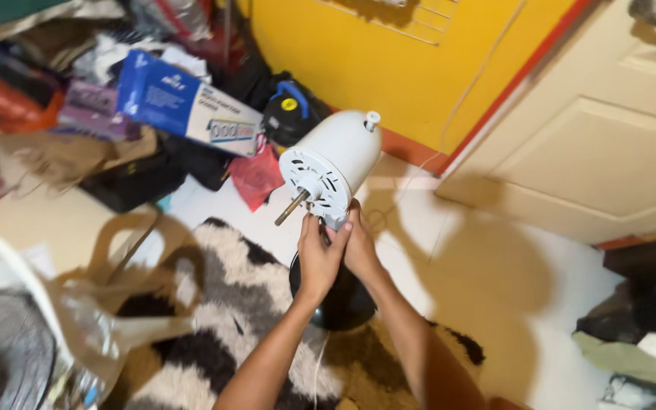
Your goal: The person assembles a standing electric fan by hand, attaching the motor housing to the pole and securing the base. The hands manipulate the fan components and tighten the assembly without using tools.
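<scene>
White plastic fan motor housing (341,156) with bare metal shaft (291,208), upright on black round base (335,300) over shaggy black-and-white rug (237,304). Left hand (319,254) and right hand (361,244): both grips clamped on neck beneath housing.

Fan motor housing (343,156): we see smooth white plastic with a soft sheen, its front plate ribbed and slotted.
Shaft (291,208): sticking out of the housing's front, it looks to us like bare metal, brassy and dull.
Fan base (339,304): below the housing, we see dark glossy plastic.
Rug (229,304): under the base, shaggy cloth, rough and matt.
Floor (510,296): right of the rug, smooth pale tile with a slight shine.
Box (184,102): up left of the housing, we see printed blue and white cardboard.
Wall (389,61): behind the housing, matt yellow paint.
Door (601,137): right of the wall, cream painted panels, satin.
</scene>
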